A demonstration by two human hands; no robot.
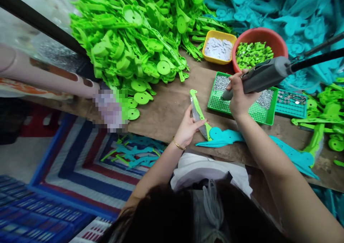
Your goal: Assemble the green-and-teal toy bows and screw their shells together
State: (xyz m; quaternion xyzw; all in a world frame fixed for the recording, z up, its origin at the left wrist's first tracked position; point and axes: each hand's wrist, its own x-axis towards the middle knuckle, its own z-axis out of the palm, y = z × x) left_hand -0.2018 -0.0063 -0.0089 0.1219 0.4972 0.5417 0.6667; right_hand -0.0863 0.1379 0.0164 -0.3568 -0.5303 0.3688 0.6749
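Observation:
My left hand (188,127) is closed around a long green plastic toy part (196,105) with a clear piece against it, held upright over the brown table (166,106). My right hand (238,96) grips a grey electric screwdriver (264,74). Its tip points down into a green perforated tray (264,115) holding small silver screws. A flat teal plastic part (223,137) lies on the table just below my left hand.
A large heap of green plastic parts (134,35) fills the back left, and teal parts (282,6) the back right. A yellow tub (219,49) and a red bowl (258,47) of small green pieces stand behind the tray. A teal tray (291,103) sits to the right.

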